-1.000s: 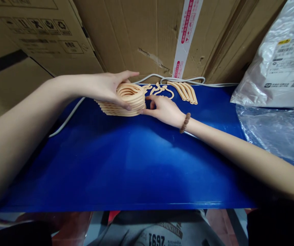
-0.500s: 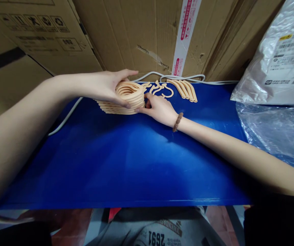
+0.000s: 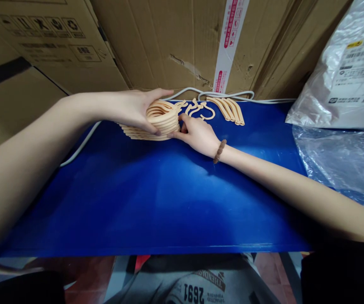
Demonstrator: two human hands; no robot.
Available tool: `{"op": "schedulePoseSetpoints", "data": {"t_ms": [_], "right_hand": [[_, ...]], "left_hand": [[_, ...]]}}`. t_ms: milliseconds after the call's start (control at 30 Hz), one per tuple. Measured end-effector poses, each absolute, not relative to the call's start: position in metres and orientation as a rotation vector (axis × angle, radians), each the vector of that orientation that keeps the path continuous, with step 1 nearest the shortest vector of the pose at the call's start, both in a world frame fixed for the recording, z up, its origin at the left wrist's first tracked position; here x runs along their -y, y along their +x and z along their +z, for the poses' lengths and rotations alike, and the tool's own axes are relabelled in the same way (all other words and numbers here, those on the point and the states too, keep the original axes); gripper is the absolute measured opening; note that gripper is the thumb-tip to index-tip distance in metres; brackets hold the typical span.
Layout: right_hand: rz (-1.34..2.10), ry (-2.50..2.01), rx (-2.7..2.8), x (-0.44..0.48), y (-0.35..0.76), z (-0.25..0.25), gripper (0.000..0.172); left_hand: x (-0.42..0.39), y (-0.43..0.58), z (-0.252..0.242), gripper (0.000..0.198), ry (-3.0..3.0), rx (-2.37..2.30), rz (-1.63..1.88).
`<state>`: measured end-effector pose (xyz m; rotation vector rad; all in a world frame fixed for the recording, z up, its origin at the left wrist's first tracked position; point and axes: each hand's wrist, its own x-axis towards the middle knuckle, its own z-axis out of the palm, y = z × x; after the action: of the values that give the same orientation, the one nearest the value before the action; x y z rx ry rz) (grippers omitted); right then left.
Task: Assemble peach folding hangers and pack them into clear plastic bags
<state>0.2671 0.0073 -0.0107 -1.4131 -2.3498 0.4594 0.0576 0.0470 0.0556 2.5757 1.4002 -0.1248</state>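
A stack of peach-coloured plastic hangers (image 3: 159, 122) lies at the far side of the blue table top (image 3: 156, 198). My left hand (image 3: 137, 109) curls over the left and top of the stack, fingers wrapped round it. My right hand (image 3: 196, 133) presses against the stack's right end, thumb and fingers pinching its edge; a brown bead bracelet (image 3: 220, 150) sits on that wrist. Hanger hooks (image 3: 199, 110) stick out just beyond my right hand.
More peach hangers (image 3: 229, 110) lie to the right at the back edge. A white cable (image 3: 226, 96) runs along the back. Cardboard boxes (image 3: 175, 42) wall off the rear. Plastic bags (image 3: 343, 76) sit at the right.
My right hand has slid slightly left and closer against the stack. My left hand stays on the stack.
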Motion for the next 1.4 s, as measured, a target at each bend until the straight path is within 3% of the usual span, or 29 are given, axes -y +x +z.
{"op": "schedulePoseSetpoints", "data": {"t_ms": [267,500,1400], "right_hand": [[0.499,-1.417,2.357,-0.008,0.27,-0.008,0.042],[0.499,-1.345,2.343,-0.012,0.27,-0.011,0.052],[0.572,-1.249,2.294,-0.017,0.276,-0.019,0.043]], "left_hand": [[-0.054,0.054,0.052,0.125,2.6,-1.392,-0.226],[-0.053,0.059,0.053,0.114,2.65,-1.369,-0.269],[-0.055,0.064,0.053,0.108,2.672,-1.327,-0.238]]}}
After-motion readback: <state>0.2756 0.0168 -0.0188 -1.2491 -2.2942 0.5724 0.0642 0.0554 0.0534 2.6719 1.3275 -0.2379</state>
